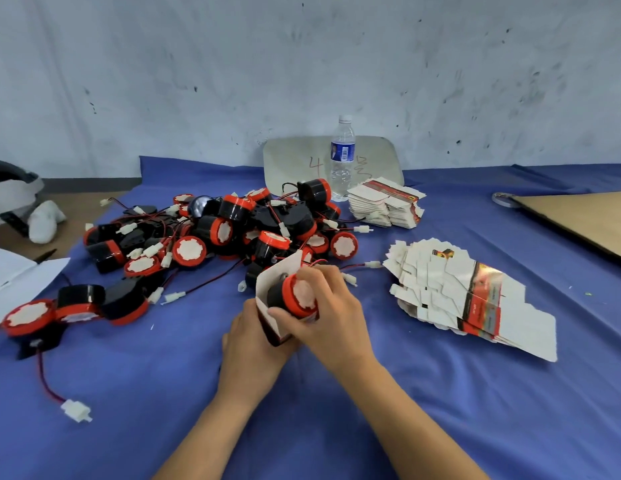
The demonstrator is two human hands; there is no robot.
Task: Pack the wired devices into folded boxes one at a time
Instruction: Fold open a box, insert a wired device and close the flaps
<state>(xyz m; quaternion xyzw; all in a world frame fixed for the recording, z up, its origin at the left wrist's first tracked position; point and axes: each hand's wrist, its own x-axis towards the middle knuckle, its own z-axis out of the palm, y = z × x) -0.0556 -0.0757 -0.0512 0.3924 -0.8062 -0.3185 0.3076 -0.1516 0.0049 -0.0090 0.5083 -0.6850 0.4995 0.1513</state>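
Two hands close together, left hand (248,342) gripping folded box (275,277), right hand (331,315) curled round wired device (292,296)

packing workshop – scuffed wall (440,64), heaped devices (215,230), flat box stacks (468,292).

Black-and-red devices (212,230) with white faces lie on blue cloth (337,427) beside red-striped white flat boxes (472,299).
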